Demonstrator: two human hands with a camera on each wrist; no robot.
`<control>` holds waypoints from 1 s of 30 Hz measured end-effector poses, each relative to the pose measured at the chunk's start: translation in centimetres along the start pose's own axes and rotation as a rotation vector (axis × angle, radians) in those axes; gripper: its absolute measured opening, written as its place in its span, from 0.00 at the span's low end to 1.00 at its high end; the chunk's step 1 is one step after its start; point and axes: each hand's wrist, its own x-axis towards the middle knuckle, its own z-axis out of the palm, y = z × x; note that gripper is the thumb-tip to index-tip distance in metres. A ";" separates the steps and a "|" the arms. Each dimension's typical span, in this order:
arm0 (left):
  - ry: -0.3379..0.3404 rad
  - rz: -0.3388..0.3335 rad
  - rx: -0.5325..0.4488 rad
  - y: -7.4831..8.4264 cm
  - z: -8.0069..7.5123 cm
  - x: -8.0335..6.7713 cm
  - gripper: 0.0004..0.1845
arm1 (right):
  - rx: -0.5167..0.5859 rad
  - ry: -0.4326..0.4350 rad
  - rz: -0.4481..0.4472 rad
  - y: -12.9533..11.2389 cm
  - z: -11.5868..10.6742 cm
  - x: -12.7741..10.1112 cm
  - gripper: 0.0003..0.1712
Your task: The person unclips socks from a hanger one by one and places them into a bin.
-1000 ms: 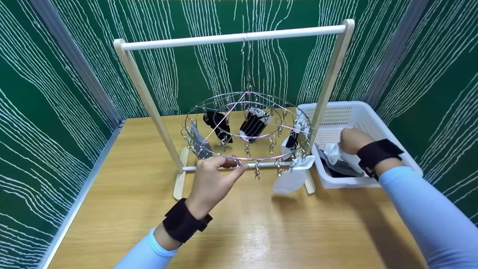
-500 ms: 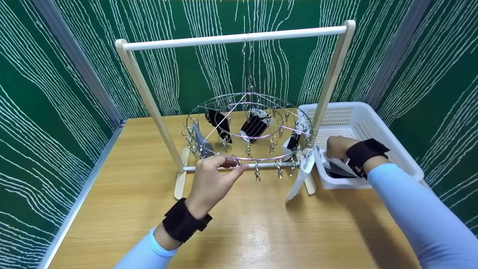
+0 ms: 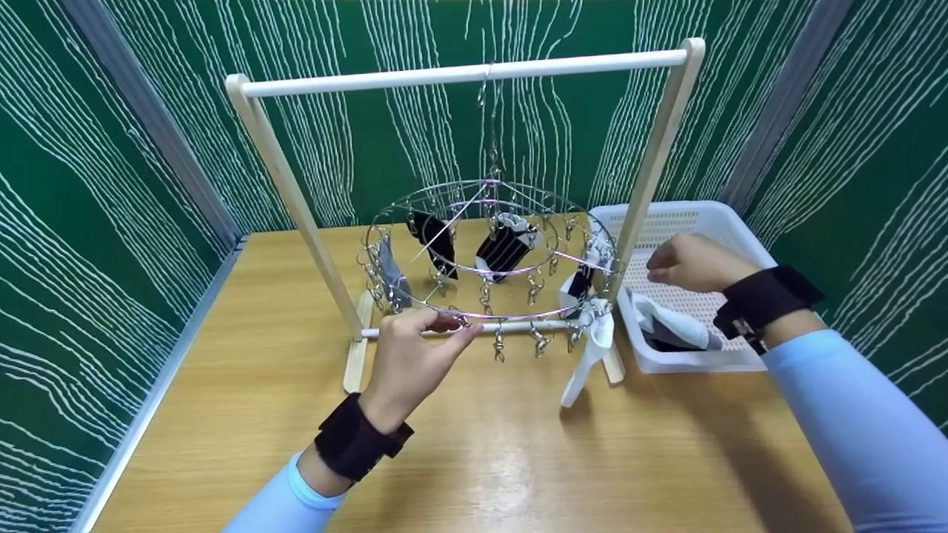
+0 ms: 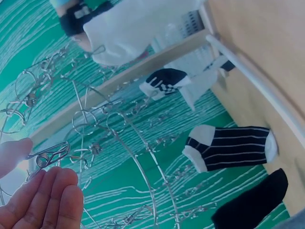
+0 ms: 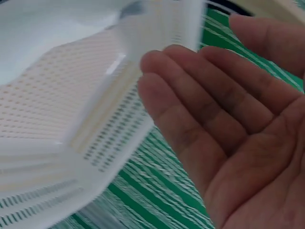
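Left hand raised, grip pinching hanger clip; right hand empty, relaxed above basket.

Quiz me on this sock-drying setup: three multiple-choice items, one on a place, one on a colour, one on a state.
1. Where is the white basket?
A. right of the rack
B. left of the rack
C. under the table

2. What colour is the sock clipped at the ring's near right?
A. red
B. white
C. yellow

3. What does the right hand hold?
A. a sock
B. a clip
C. nothing

Answers: 1 A, it sits beside the right post. 2 B, it hangs pale. 3 C, the palm shows empty.
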 end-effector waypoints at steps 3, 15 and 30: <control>0.004 0.001 0.005 -0.1 -0.1 0.0 0.08 | 0.017 0.049 -0.021 -1.1 -0.7 -0.7 0.11; 0.015 0.001 0.013 -0.4 -0.5 -0.2 0.07 | 0.065 0.415 -0.326 -6.5 -0.1 -2.9 0.13; 0.085 0.168 0.289 -0.2 -1.1 -0.9 0.12 | -0.049 0.357 -0.413 -7.9 0.4 -2.2 0.20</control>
